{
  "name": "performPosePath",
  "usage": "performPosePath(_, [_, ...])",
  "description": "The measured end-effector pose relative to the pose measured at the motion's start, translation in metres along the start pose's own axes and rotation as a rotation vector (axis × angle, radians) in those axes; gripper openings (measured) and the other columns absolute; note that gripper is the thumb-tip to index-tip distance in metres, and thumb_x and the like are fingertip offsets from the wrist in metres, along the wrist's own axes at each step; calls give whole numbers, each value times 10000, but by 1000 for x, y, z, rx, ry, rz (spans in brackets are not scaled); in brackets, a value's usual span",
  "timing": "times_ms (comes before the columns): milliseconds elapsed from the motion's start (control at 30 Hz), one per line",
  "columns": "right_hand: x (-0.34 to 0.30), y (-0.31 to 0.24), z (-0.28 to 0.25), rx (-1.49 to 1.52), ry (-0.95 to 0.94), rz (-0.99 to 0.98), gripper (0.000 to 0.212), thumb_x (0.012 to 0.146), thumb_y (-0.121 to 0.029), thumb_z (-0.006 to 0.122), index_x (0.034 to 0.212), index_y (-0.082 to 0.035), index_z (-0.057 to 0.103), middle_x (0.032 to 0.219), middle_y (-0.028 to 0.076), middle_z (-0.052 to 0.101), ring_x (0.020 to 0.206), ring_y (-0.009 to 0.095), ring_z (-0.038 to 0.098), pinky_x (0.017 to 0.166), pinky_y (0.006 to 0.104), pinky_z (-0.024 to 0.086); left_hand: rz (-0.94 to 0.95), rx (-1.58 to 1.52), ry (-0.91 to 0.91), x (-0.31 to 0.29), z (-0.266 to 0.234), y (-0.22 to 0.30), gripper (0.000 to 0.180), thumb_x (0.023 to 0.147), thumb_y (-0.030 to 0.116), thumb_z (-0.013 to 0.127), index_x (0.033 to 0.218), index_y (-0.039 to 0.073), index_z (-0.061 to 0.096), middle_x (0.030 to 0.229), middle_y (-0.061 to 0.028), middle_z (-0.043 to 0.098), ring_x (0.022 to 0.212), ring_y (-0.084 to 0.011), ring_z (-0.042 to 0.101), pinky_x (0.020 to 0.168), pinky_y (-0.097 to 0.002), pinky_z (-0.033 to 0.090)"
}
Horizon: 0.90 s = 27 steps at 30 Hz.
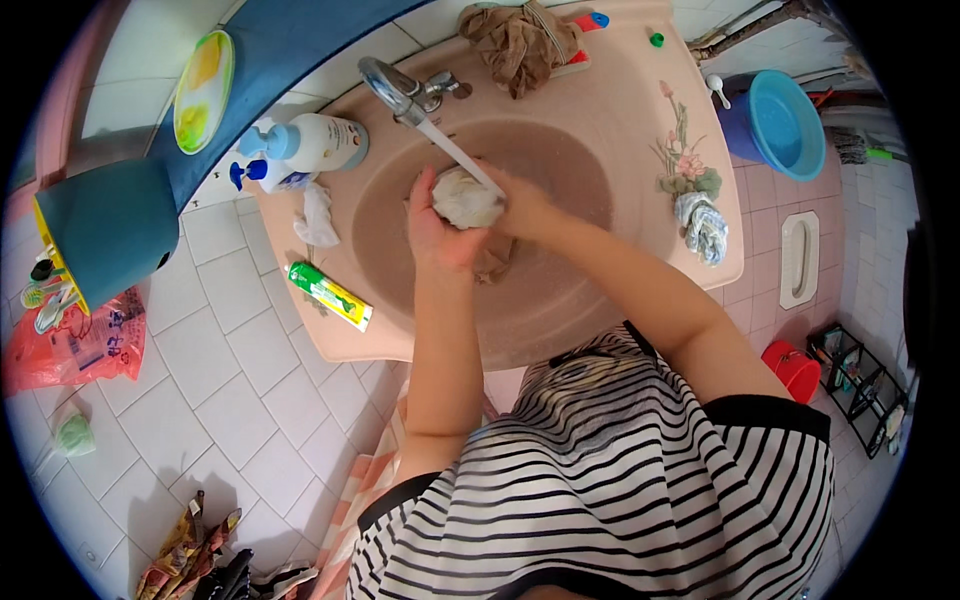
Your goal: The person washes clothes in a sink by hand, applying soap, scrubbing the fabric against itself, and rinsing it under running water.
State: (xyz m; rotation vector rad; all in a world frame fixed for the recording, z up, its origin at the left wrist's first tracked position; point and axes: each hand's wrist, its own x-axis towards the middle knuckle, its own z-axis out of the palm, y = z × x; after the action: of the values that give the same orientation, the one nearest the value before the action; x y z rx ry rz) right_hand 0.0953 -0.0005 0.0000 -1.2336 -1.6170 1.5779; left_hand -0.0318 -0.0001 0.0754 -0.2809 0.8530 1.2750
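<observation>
Above the basin of the pink sink (pixel 640 270), my left hand (pixel 446 237) cups a bunched, off-white cloth (pixel 467 200), its fingers curled around the near left side. My right hand (pixel 522 208) presses against the cloth's right side; its fingers are partly blurred and hidden. A stream of water from the chrome tap (pixel 392 92) falls onto the cloth and right hand. Brownish fabric (pixel 494 262) shows just below my hands in the basin. Whether it is joined to the pale cloth, I cannot tell.
Pump bottles (pixel 322 143), a white crumpled cloth (pixel 318 215) and a green-yellow tube (pixel 328 296) sit on the sink's left side. Brown fabric (pixel 515 45) lies behind the tap. A patterned cloth (pixel 702 228) rests at right. Beyond stands a blue basin (pixel 815 125).
</observation>
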Motion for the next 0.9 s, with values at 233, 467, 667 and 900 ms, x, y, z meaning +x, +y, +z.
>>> performPosePath(233, [14,-19,-42,26,13,147,496,674,-143,685,1154,-154,560,985,139,632,927,300,602,792,362,469,-166,94,163,16,-53,-20,506,907,346,413,1291,20,372,1335,-179,398,1212,-374,402,1017,-515,314])
performPosePath(467, [-42,-65,-4,-406,-143,-238,231,716,-222,629,924,-125,604,919,108,638,875,280,610,776,422,458,-486,-178,-325,62,-72,-46,544,878,575,421,1031,72,559,1037,-133,585,963,-316,564,774,-450,485])
performPosePath(667, [-12,-32,-7,-568,92,-122,182,728,-248,630,873,-138,615,829,118,645,755,323,623,644,449,485,-377,-129,-658,77,-84,-60,393,882,472,481,986,112,596,1007,-66,605,947,-195,582,791,-374,489])
performPosePath(900, [-25,-27,0,-642,172,120,259,655,-265,657,857,-106,632,753,129,647,681,366,623,628,434,503,-391,-132,-354,69,-91,-61,349,881,410,470,1015,113,595,1020,-70,617,982,-230,574,881,-413,458])
